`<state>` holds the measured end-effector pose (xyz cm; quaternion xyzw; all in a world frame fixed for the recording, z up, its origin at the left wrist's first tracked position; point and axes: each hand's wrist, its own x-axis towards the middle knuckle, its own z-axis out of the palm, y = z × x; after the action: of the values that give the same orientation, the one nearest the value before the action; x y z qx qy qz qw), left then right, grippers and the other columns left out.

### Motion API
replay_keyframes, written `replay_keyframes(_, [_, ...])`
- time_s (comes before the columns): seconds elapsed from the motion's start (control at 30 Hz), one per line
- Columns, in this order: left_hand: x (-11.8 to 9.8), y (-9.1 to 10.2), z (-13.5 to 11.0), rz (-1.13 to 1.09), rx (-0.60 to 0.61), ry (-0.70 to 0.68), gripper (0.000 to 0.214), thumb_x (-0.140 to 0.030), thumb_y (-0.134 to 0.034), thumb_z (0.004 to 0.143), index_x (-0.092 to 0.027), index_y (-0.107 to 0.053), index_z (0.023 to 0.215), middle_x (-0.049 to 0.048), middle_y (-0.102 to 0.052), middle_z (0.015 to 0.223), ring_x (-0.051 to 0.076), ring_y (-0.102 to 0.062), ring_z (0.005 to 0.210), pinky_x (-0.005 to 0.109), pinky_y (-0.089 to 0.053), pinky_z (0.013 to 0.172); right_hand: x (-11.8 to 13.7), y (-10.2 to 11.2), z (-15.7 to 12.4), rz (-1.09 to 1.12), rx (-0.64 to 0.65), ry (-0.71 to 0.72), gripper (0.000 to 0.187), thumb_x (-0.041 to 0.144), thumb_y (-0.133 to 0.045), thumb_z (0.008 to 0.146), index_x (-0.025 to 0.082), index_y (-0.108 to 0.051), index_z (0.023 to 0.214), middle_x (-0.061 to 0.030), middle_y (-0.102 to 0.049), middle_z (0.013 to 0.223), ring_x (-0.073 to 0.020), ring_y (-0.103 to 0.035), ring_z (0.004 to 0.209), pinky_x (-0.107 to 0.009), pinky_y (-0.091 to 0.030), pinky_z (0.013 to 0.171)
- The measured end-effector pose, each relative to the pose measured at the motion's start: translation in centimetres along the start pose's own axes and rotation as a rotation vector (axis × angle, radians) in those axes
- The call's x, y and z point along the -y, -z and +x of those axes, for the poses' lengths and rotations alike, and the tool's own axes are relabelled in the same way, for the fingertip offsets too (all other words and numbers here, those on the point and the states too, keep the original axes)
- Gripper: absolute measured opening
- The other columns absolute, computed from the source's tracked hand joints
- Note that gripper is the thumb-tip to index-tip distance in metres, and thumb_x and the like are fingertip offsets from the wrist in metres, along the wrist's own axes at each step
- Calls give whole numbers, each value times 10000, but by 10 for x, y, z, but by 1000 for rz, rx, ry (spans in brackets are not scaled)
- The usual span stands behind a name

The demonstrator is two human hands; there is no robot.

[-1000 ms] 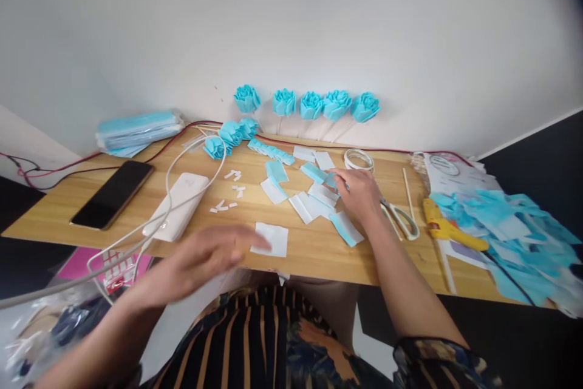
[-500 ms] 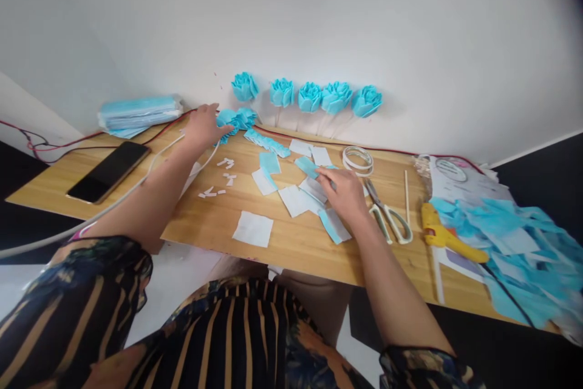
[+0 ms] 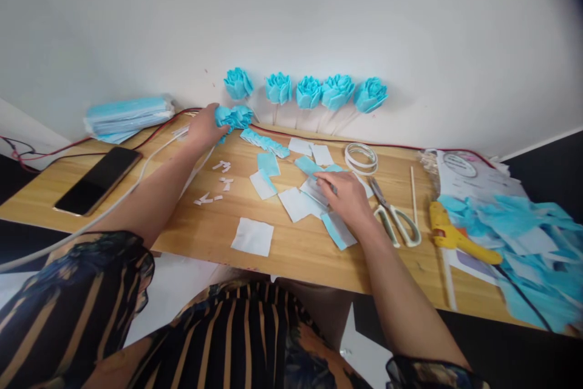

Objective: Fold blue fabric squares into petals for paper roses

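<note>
At the back left of the wood-grain desk (image 3: 200, 234), left hand (image 3: 207, 129) sits against a cluster of bright-blue, ruffled fabric-like flower heads (image 3: 237, 117). Thumb stands apart from the other fingers; blooms and hand overlap, so can't tell if anything is gripped. Right hand (image 3: 345, 193) is low over a loose spread of blue-and-white rectangular cut pieces (image 3: 295, 204), mid-desk. Its fingers are bent, thumb near index; can't tell whether a piece is pinched. Looks like it's there to steady or sort them.

Layout reads as deliberate, my guess. Five blue layered-petal flowers on thin pale stems (image 3: 309, 93) lean on the wall, probably to keep the petals uncrushed. Overlapping row of small folded blue pieces (image 3: 265, 142) lies right of the cluster, likely staggered for easy picking. One flat white square sheet (image 3: 252, 237) sits alone by the front edge. Tiny white strips (image 3: 226, 182) are grouped to its upper left.

Tools on the right: white ring-shaped tape rolls (image 3: 361, 158), white-handled metal scissors (image 3: 396, 219), yellow plastic glue gun (image 3: 443, 228), probably parked within right-hand range. Beyond it, a limp, crumpled heap of blue and white sheet scraps (image 3: 532, 255). Far left: flat, glossy black phone (image 3: 98, 181).
</note>
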<state>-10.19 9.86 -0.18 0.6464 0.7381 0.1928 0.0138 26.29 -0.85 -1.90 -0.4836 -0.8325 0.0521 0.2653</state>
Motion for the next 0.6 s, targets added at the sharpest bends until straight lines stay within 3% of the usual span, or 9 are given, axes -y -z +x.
replay_keyframes(0.13, [-2,5,0,-14,30,-20,903,-697,-437,840,-100,-273,1498,86,-517,1431,284,-493,1291,389,-397,1038,0,0,0,16,10,-2,269,213,-509,921,223,-732,1072,-68,-768,980,-254,-690,908,-402,-469,865])
replay_keyframes(0.23, [-10,16,-8,15,13,-13,956,-653,-571,824,-79,-236,1512,158,-489,1446,333,-477,1284,430,-396,1034,1,1,-1,17,6,-6,264,214,-515,921,219,-731,1072,-67,-768,978,-255,-689,908,-401,-469,866])
replay_keyframes(0.3, [-21,28,-18,36,-45,-26,889,-579,-573,868,-78,-226,1516,187,-454,1461,350,-435,1305,472,-358,1064,1,2,-1,14,-5,-10,259,215,-516,923,223,-730,1069,-62,-768,974,-252,-687,903,-398,-468,863])
replay_keyframes(0.4, [-42,44,-38,43,-157,-174,617,-452,-435,969,-134,-320,1486,114,-463,1457,300,-417,1324,451,-302,1120,2,4,-1,20,-27,-7,253,219,-519,929,229,-729,1069,-55,-767,970,-242,-684,901,-389,-467,865])
replay_keyframes(0.47, [-55,47,-48,28,-66,-235,478,-358,-391,978,-164,-456,1410,84,-565,1369,277,-505,1258,418,-364,1080,2,5,-1,32,-43,0,251,223,-520,935,230,-730,1071,-53,-766,971,-237,-683,906,-385,-465,876])
replay_keyframes(0.6, [-63,30,-51,75,193,-172,420,-248,-355,940,-171,-620,1256,99,-682,1244,294,-614,1156,395,-462,974,4,5,-2,41,-46,12,249,230,-517,945,233,-734,1068,-49,-767,958,-233,-686,887,-392,-460,880])
